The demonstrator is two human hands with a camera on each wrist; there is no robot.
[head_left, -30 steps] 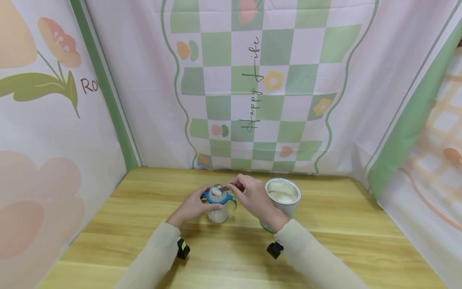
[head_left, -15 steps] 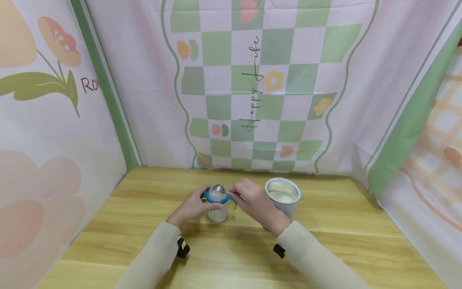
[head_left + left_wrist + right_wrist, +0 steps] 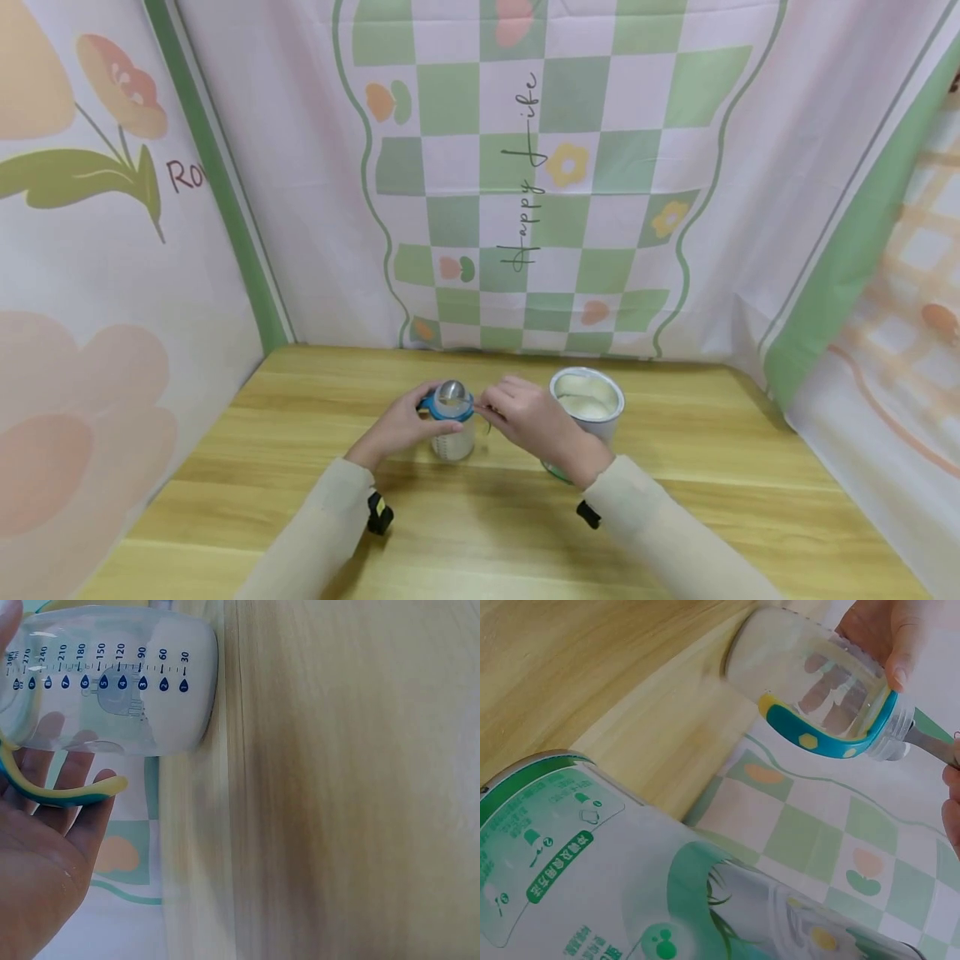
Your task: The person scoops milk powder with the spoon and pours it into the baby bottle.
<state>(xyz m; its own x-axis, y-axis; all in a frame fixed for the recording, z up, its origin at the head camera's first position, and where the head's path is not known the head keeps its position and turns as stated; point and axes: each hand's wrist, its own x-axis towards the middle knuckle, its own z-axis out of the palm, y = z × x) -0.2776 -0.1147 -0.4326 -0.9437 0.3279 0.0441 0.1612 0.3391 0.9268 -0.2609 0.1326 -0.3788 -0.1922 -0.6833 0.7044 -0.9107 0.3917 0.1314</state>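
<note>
A clear baby bottle (image 3: 453, 443) with a blue two-handled collar stands upright on the table, its top uncapped. My left hand (image 3: 405, 423) grips it around the collar, thumb in front. Printed volume marks show on the bottle wall (image 3: 112, 690) in the left wrist view, with whitish contents toward the base. My right hand (image 3: 528, 418) pinches the handle of a metal spoon (image 3: 452, 392), whose bowl is turned over at the bottle's mouth, shiny back up. In the right wrist view the spoon handle (image 3: 931, 745) reaches the bottle's threaded neck (image 3: 891, 742).
An open tin of pale powder (image 3: 600, 428) stands just right of the bottle, partly behind my right forearm. Its green and white printed side (image 3: 637, 855) fills much of the right wrist view. A printed curtain (image 3: 510, 200) hangs behind the wooden table (image 3: 480, 533).
The spoon, earlier level with white powder in its bowl, has turned over at the bottle's mouth and no longer shows powder. My left hand keeps its hold on the bottle.
</note>
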